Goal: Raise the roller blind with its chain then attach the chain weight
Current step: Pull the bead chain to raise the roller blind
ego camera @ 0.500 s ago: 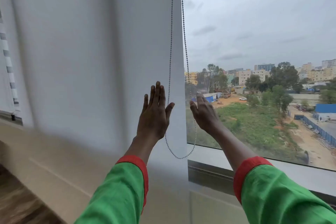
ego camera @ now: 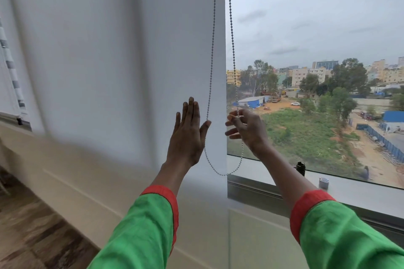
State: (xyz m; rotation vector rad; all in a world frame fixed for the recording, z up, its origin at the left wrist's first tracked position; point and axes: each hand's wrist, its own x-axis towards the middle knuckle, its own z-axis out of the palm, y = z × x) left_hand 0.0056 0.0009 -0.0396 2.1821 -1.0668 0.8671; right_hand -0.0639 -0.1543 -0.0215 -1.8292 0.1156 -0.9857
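Observation:
A white roller blind (ego camera: 109,50) hangs down over the left part of the window, past the sill. Its white beaded chain (ego camera: 211,59) drops from the top as a loop whose bottom (ego camera: 225,174) hangs just above the sill. My left hand (ego camera: 188,135) is flat and open against the blind, its thumb touching the chain's left strand. My right hand (ego camera: 247,129) pinches the right strand between thumb and forefinger. A small black cylinder (ego camera: 300,167) and a grey cylindrical piece (ego camera: 323,183) stand on the sill to the right; which one is the chain weight I cannot tell.
The window sill (ego camera: 360,190) runs to the right under bare glass showing buildings and trees. A second blind with grey stripes (ego camera: 11,76) hangs at the far left. Below is a beige wall ledge (ego camera: 65,181) and wood-patterned floor (ego camera: 32,236).
My right hand has gone from open to curled, with its fingers closed on the right chain strand. The view has shifted slightly, so the sill objects now show. The left hand stays on the blind.

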